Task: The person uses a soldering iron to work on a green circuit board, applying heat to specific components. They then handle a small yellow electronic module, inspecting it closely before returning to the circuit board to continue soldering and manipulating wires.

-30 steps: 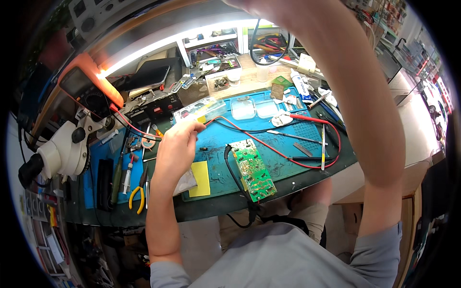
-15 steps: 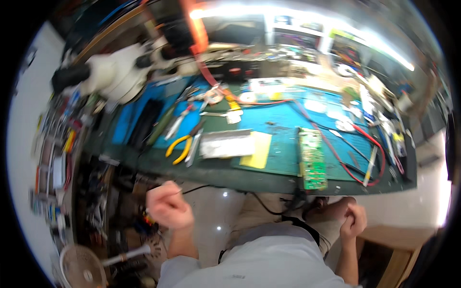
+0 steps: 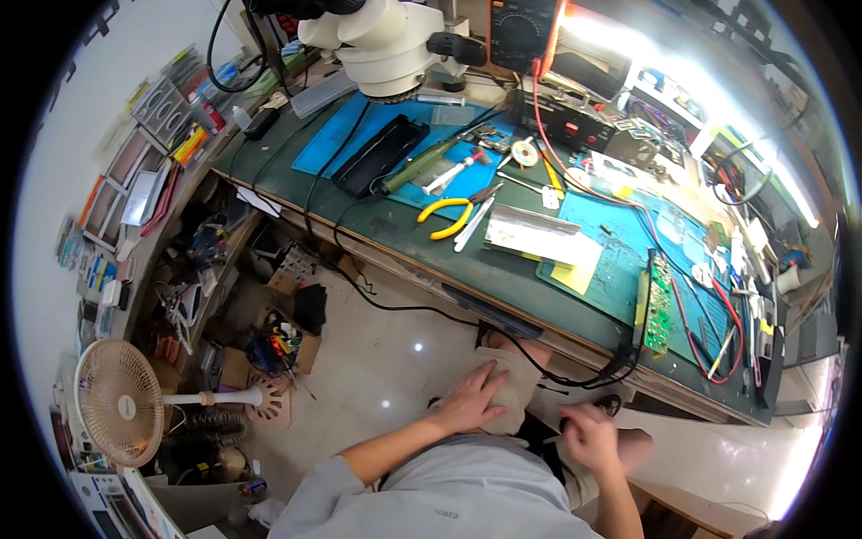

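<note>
My left hand (image 3: pixel 471 400) lies flat on the beige shorts over my thigh, its fingers spread and nothing in them. Over my lap on the other side hovers my right hand (image 3: pixel 590 436), curled into a loose fist with no object showing in it. On the bench beyond my hands, a green circuit board (image 3: pixel 660 301) sits at the front edge towards the right, nearest to my right hand. A silver metal cover (image 3: pixel 534 234) rests partly on a yellow sheet (image 3: pixel 579 268). Yellow-handled pliers (image 3: pixel 449 217) lie left of the cover, beside white tweezers (image 3: pixel 473 226).
A white microscope (image 3: pixel 386 54) stands at the back left above blue mats. An orange-framed multimeter (image 3: pixel 523 31) has a red lead running across the bench. A black cable (image 3: pixel 422 310) hangs along the front edge. A beige fan (image 3: pixel 121 404) stands at the lower left.
My view has swung to the left, so the bench lies slanted. The left hand has come down onto my thigh and its fingers have opened. The right hand has moved in over my lap, still curled.
</note>
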The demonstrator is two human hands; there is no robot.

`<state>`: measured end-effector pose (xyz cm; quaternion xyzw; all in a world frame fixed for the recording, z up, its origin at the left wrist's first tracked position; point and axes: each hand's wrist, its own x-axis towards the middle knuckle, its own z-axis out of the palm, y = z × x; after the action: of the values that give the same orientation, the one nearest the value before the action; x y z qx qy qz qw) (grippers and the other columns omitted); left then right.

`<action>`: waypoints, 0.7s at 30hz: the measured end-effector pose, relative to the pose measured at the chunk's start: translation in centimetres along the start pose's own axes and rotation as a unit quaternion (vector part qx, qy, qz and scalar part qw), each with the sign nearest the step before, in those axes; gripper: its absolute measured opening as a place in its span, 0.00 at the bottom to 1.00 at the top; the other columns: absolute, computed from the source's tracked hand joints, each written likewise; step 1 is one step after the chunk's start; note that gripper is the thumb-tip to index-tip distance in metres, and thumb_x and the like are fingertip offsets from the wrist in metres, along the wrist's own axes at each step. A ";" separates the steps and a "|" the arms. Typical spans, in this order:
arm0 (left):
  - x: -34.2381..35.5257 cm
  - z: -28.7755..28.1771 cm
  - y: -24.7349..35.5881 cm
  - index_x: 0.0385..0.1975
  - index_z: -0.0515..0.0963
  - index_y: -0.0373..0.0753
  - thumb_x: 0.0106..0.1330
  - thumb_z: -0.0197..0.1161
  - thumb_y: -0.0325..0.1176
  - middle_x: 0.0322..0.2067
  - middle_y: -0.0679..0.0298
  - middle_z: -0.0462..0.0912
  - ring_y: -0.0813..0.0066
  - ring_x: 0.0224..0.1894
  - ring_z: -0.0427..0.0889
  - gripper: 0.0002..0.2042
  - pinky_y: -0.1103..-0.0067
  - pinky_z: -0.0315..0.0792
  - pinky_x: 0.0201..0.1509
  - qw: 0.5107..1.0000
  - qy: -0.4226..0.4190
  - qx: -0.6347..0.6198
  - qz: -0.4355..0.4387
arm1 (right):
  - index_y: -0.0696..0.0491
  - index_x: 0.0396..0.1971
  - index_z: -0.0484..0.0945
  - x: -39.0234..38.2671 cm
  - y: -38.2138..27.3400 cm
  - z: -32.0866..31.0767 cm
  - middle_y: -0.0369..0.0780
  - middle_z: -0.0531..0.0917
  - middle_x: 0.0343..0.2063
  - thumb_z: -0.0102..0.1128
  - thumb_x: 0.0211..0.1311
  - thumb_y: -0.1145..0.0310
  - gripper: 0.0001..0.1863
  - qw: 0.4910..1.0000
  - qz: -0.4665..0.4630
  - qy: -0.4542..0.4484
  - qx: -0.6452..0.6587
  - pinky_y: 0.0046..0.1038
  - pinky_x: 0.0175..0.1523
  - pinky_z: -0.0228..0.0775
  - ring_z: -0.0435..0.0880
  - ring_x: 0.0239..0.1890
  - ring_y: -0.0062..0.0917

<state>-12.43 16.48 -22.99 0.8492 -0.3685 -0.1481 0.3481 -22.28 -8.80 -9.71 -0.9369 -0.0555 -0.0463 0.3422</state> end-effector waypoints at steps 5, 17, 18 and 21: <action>3.2 -1.0 -2.1 0.65 0.61 0.33 0.64 0.64 0.45 0.65 0.43 0.60 0.42 0.65 0.64 0.34 0.60 0.62 0.68 0.996 0.044 0.007 0.078 | 0.51 0.50 0.79 2.2 -2.3 4.8 0.44 0.83 0.39 0.59 0.55 0.75 0.20 0.997 -0.015 -0.018 -0.070 0.37 0.38 0.77 0.84 0.34 0.37; -11.7 2.6 -12.6 0.63 0.67 0.35 0.68 0.58 0.49 0.59 0.44 0.73 0.47 0.60 0.73 0.30 0.63 0.69 0.62 0.908 0.124 -0.248 -0.313 | 0.55 0.59 0.72 -5.2 2.9 8.8 0.48 0.80 0.50 0.60 0.59 0.71 0.26 0.954 0.236 -0.170 -0.074 0.34 0.48 0.77 0.83 0.46 0.38; -14.0 4.2 -16.1 0.63 0.67 0.33 0.68 0.57 0.49 0.57 0.43 0.74 0.47 0.61 0.72 0.30 0.62 0.66 0.65 0.893 0.172 -0.246 -0.336 | 0.55 0.59 0.73 -5.2 3.7 8.9 0.49 0.80 0.50 0.60 0.59 0.71 0.26 0.951 0.236 -0.174 -0.099 0.34 0.49 0.76 0.82 0.48 0.39; -22.8 4.3 -21.5 0.60 0.68 0.32 0.68 0.58 0.45 0.58 0.45 0.74 0.49 0.60 0.73 0.27 0.65 0.67 0.65 0.894 0.181 -0.090 -0.401 | 0.55 0.57 0.74 -8.7 6.4 9.0 0.49 0.78 0.53 0.58 0.59 0.71 0.24 0.941 0.280 -0.131 -0.137 0.38 0.58 0.71 0.76 0.56 0.41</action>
<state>-19.03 41.44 -41.23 0.9019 0.0873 -0.1513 0.3950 -29.59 -8.45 -21.69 -0.9500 0.1720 0.1680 0.1993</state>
